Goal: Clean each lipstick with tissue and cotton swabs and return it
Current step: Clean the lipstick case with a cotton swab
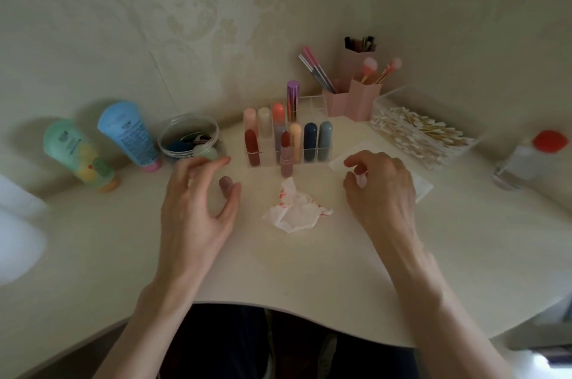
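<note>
On the pale surface [294,270], in front of the clear organizer [318,109]: uncapped lipstick [285,156] upright, red-stained tissue [297,211] crumpled just before it. Left hand [195,208] beside them: fingers [213,163] spread and relaxed, holds nothing. Right hand [383,190] over a white sheet [337,162]: curls its fingers, pinches a small white scrap [361,179].

A cream table [278,270] carries a stained tissue [295,211], uncapped lipstick [285,156], clear organizer [317,105], swab box [379,106].

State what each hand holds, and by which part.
The right hand pinches a small white wad, probably tissue, between thumb and fingertips; the left hand holds nothing.
</note>
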The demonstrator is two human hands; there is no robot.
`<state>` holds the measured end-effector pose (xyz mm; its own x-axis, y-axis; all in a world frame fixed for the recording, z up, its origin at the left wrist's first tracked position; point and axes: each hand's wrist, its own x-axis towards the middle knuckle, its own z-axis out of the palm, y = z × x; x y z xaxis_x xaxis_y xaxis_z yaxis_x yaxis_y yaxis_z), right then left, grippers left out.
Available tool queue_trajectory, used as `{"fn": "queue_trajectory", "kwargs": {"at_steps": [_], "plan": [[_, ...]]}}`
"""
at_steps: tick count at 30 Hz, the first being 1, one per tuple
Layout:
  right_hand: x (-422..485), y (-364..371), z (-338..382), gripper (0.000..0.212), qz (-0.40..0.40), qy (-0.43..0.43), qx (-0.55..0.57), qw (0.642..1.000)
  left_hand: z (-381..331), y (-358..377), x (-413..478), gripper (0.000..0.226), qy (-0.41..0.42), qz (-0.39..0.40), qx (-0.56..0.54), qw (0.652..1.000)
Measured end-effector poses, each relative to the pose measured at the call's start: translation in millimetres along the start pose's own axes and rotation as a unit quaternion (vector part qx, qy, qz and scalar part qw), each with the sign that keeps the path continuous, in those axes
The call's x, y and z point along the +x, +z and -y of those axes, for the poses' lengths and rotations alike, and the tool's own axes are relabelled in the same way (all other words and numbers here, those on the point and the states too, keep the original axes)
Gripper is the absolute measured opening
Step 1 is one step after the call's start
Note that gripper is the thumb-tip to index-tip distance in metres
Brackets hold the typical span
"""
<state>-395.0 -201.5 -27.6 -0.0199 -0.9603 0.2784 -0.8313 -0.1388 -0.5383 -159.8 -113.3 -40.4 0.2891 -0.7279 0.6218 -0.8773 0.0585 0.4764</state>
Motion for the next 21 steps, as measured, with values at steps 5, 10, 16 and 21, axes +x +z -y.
{"fn": "queue_trajectory", "kwargs": {"at_steps": [5,10,16,21], "plan": [[1.5,-1.3,-10.6,0.024,-0.032,0.034,-0.065,0.997,-32.0,8.3,7.7,0.024,0.013,0.046,-0.033,0.998],[5.0,-11.8,-18.4,0.025,-0.013,0.087,-0.088,0.992,-48.5,31.8,11.4,0.033,-0.053,0.072,-0.035,0.995],[4.7,-15.1,-19.7,0.025,0.005,0.11,-0.121,0.987,-51.7,41.8,13.9,0.045,-0.093,0.079,-0.047,0.991],[4.6,-11.3,-22.1,0.02,0.003,0.089,-0.105,0.99,-54.5,46.5,21.0,0.046,-0.127,0.094,-0.045,0.986]]}}
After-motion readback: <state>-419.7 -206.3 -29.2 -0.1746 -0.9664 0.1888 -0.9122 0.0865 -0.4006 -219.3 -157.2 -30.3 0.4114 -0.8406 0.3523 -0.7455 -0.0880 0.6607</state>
